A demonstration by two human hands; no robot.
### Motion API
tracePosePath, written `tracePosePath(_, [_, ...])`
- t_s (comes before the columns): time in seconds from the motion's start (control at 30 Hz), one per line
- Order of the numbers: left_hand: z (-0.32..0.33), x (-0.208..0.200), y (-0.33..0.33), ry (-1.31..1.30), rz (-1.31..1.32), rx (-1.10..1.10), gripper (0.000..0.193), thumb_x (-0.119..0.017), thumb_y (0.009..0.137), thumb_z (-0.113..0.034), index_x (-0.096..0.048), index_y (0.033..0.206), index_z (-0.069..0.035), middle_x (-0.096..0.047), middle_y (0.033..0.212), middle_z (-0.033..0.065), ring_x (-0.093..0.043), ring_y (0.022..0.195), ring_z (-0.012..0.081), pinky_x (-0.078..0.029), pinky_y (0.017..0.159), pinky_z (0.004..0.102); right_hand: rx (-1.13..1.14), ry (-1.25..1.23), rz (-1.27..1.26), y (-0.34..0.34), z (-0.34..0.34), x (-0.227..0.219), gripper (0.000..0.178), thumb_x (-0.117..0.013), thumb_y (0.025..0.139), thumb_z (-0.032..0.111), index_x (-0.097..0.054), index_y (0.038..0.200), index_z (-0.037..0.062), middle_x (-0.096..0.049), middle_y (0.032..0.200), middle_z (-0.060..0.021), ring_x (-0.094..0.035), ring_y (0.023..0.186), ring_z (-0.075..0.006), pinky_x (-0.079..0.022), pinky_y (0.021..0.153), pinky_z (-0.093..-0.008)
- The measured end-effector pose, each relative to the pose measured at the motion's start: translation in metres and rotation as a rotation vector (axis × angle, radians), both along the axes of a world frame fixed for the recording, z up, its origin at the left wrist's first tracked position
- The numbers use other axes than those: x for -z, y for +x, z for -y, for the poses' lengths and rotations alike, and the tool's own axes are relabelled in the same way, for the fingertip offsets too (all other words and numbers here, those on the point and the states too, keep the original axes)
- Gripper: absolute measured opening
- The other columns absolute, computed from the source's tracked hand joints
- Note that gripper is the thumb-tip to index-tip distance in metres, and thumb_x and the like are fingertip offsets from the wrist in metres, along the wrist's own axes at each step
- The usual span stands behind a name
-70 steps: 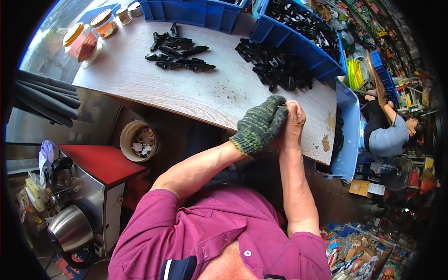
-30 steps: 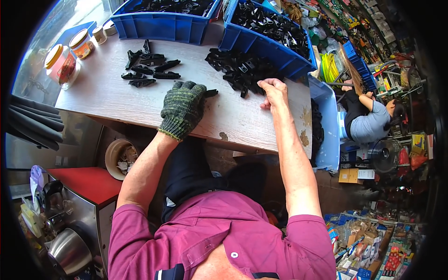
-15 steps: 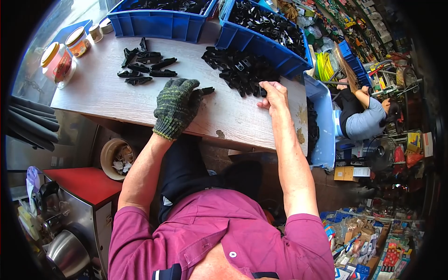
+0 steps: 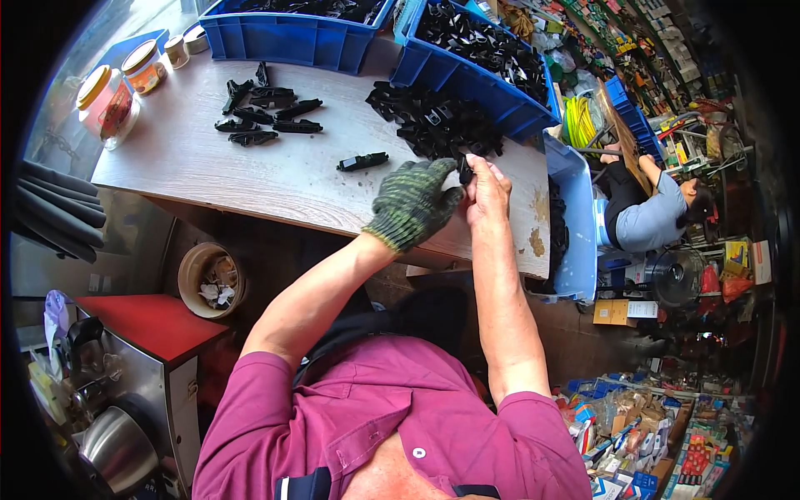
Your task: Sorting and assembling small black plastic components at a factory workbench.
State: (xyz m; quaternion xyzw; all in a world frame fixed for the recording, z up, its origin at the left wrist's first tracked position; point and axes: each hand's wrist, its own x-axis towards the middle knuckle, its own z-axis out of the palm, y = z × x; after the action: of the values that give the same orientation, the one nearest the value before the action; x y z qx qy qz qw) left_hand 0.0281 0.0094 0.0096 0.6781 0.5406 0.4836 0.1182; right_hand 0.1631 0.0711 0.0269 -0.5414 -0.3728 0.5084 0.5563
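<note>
My left hand [image 4: 414,204], in a dark green knitted glove, is at the near middle of the table beside my right hand. Its thumb and forefinger are apart, with the fingertips close to a small black plastic part [image 4: 466,170]. My bare right hand [image 4: 487,193] pinches that part; fingers hide much of it. Behind both hands lies a heap of similar black parts [image 4: 433,121]. A single longer black piece [image 4: 363,162] rests on the table left of the glove. Farther left several such black pieces [image 4: 273,115] lie in a loose group.
Two blue bins [image 4: 287,40] [image 4: 475,96] full of black parts stand along the table's [image 4: 167,162] far side. Lidded jars [image 4: 107,104] stand at its left end. A light blue tub [image 4: 577,225] is beyond the right edge. Another person [image 4: 658,208] sits farther right.
My left hand has let go of the longer black piece, leaving it on the table, and moved right to my right hand. My right hand has drawn slightly nearer, away from the heap.
</note>
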Motion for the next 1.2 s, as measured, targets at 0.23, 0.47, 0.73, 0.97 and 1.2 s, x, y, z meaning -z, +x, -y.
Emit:
tracePosePath(0.23, [-0.02,0.001,0.012,-0.159,0.178,0.027,0.032,-0.066,0.092,-0.03,-0.061,0.118,-0.011,-0.072,0.098,0.0153,-0.069,0.089,0.0367,-0.055,0.074,0.0449,0.075,0.123,0.002,-0.005,-0.004,0.027,0.016,-0.079,0.083,0.015,-0.067,0.087,0.0047,-0.058,0.068,0.006,-0.044,0.052,-0.0021,-0.033,0.047,-0.0203])
tracePosePath(0.47, [-0.028,0.001,0.006,-0.335,0.214,0.01,0.029,-0.067,0.091,-0.031,-0.066,0.111,-0.011,-0.072,0.102,0.0152,-0.069,0.095,0.0353,-0.054,0.08,0.0436,0.002,0.065,0.088,-0.002,0.0,0.023,0.017,-0.078,0.085,0.015,-0.065,0.087,0.0039,-0.054,0.062,0.0049,-0.039,0.045,-0.0029,-0.028,0.043,-0.021])
tracePosePath(0.73, [-0.023,0.011,-0.004,-0.169,0.537,0.02,0.024,-0.065,0.092,-0.009,-0.066,0.116,-0.003,-0.073,0.104,0.0125,-0.071,0.096,0.0229,-0.054,0.085,0.0336,0.065,0.025,-0.035,-0.002,0.006,0.018,0.016,-0.071,0.089,0.014,-0.061,0.091,0.0024,-0.047,0.052,0.0026,-0.043,0.04,-0.0084,-0.049,0.04,-0.0283])
tracePosePath(0.97, [-0.011,0.019,-0.007,-0.02,0.403,-0.039,0.031,-0.066,0.089,-0.003,-0.064,0.12,-0.004,-0.071,0.108,0.0151,-0.071,0.097,0.0264,-0.055,0.084,0.0348,-0.025,-0.163,-0.032,0.014,0.005,0.002,0.027,-0.073,0.086,0.018,-0.059,0.105,0.0055,-0.046,0.049,-0.0002,-0.055,0.042,-0.0158,-0.063,0.053,-0.0458])
tracePosePath(1.2, [-0.002,0.022,-0.002,-0.101,0.302,-0.004,0.04,-0.068,0.087,-0.004,-0.061,0.126,-0.007,-0.07,0.107,0.0157,-0.071,0.097,0.0259,-0.056,0.081,0.0374,-0.161,-0.222,0.26,0.008,-0.001,-0.009,0.018,-0.075,0.084,0.017,-0.065,0.094,0.006,-0.048,0.051,0.0014,-0.05,0.04,-0.0118,-0.057,0.043,-0.0368])
